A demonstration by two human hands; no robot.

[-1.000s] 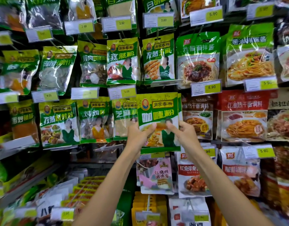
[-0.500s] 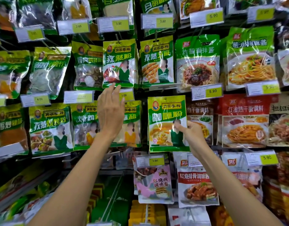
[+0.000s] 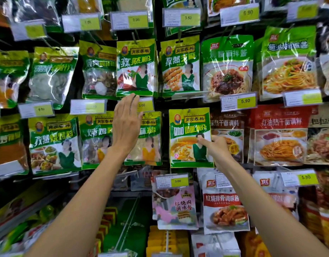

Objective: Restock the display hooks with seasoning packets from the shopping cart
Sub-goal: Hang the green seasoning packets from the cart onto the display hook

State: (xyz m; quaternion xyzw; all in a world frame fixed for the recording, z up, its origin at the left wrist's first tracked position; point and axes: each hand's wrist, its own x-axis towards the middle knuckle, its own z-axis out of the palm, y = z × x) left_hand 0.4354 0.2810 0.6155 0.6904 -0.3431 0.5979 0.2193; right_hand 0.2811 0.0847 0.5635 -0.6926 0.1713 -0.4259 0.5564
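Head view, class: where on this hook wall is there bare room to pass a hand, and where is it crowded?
Free: the dark gap with bare hooks below the green packets, left of the pink packet; also the narrow strip left of the curry packet the right hand pinches. Crowded: the upper packets overlap.

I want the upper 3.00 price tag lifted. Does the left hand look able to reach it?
Probably yes: the left hand is open and empty, its fingertips right beside the price tag, nothing between.
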